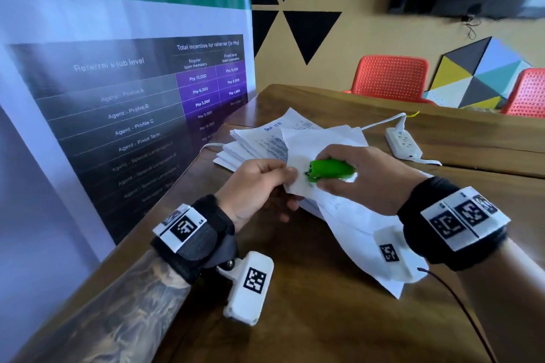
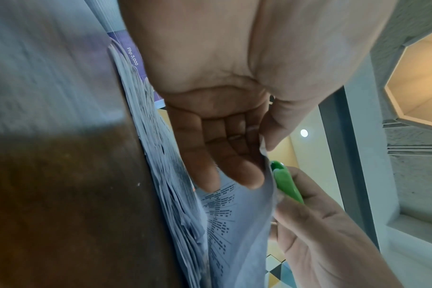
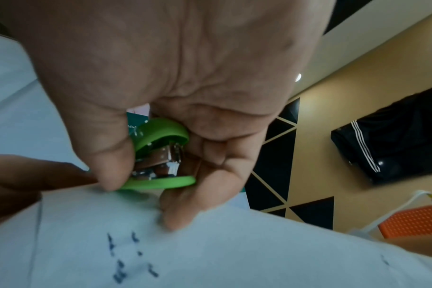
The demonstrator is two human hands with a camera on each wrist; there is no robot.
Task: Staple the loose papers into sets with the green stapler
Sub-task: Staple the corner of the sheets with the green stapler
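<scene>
A: Head view first. What are the hands doing?
B: The right hand (image 1: 362, 177) is wrapped around the green stapler (image 1: 330, 169), which sits on the corner of a lifted set of papers (image 1: 348, 215) above the wooden table (image 1: 295, 318). The left hand (image 1: 256, 183) pinches that same corner between thumb and fingers, just beside the stapler's nose.

A: And the other sheets?
B: A loose stack (image 1: 250, 147) lies on the table behind the hands, fanned out. A white power strip (image 1: 402, 143) rests further back, and two orange chairs (image 1: 389, 75) stand beyond the table.

A: Left wrist view?
B: The left hand (image 2: 217, 120) has its fingers (image 2: 244, 171) under the raised sheet (image 2: 237, 224) and its thumb on top, pinching the edge. The stapler (image 2: 285, 181) touches that edge from the other side, gripped by the right hand (image 2: 316, 233). The stack's (image 2: 165, 175) layered edges run along the table (image 2: 74, 194).

A: Right wrist view?
B: The right hand (image 3: 185, 87) clasps the stapler (image 3: 160, 155), thumb on one side and fingers on the other, its metal insides showing between the green shells. Its base rests on the paper (image 3: 210, 253). Whether the corner lies inside its mouth, I cannot tell
</scene>
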